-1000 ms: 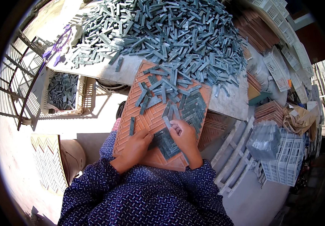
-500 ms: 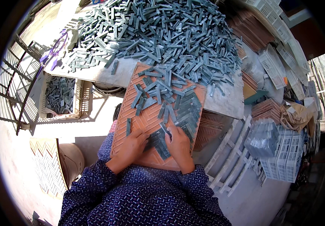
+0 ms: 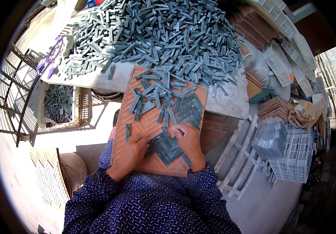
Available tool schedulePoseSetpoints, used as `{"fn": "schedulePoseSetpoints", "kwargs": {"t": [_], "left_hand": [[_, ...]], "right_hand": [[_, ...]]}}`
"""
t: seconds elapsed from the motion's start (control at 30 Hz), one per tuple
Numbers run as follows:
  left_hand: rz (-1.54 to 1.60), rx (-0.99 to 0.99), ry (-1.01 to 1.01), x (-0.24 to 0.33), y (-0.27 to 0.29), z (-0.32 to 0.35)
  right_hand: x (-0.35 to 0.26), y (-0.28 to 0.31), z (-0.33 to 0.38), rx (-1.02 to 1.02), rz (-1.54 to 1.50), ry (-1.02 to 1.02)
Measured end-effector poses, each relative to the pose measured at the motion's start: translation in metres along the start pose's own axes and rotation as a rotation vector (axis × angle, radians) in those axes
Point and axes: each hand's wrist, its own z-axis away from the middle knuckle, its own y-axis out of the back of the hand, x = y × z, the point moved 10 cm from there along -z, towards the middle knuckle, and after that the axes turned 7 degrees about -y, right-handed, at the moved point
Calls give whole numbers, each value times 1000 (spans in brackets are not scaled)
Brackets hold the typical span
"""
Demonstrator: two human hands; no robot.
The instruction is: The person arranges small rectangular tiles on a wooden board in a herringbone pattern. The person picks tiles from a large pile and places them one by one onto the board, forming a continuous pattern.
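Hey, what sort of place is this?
Likely a tile or mosaic workshop: there's a heap of grey-green strips, an orange herringbone tray partly filled with them, and stacked plastic crates at the right.

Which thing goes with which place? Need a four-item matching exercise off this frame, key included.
Things
1. orange tray
2. heap of loose strips
3. pale crate
4. plastic-wrapped bundle

Places
A. right of the tray, next to white crates
B. beneath the left hand and right hand, partly filled with herringbone strips
C. left of the tray, holding dark strips
D. beyond the tray, spread over the table

Pairs: 1-B, 2-D, 3-C, 4-A
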Motion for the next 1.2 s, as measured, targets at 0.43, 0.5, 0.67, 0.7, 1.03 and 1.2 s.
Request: {"fn": "schedulePoseSetpoints", "kwargs": {"t": [0.43,0.5,0.67,0.7,1.03,1.2], "left_hand": [[-92,114,88,-17,-13,-68],[-111,141,78,-19,-15,-77],[-144,65,172,-29,-22,-81],[-143,66,173,-29,-21,-80],[-74,23,211,-18,12,-38],[-134,-43,118,-5,13,-17]], "right_hand": [[0,-31,-19,49,254,-156],[9,-26,-17,32,201,-221],[24,-14,-8,-38,-89,-302],[25,-14,-6,-46,-117,-302],[-18,-26,-7,-85,229,-25],[-1,-29,-14,-177,160,-62]]}}
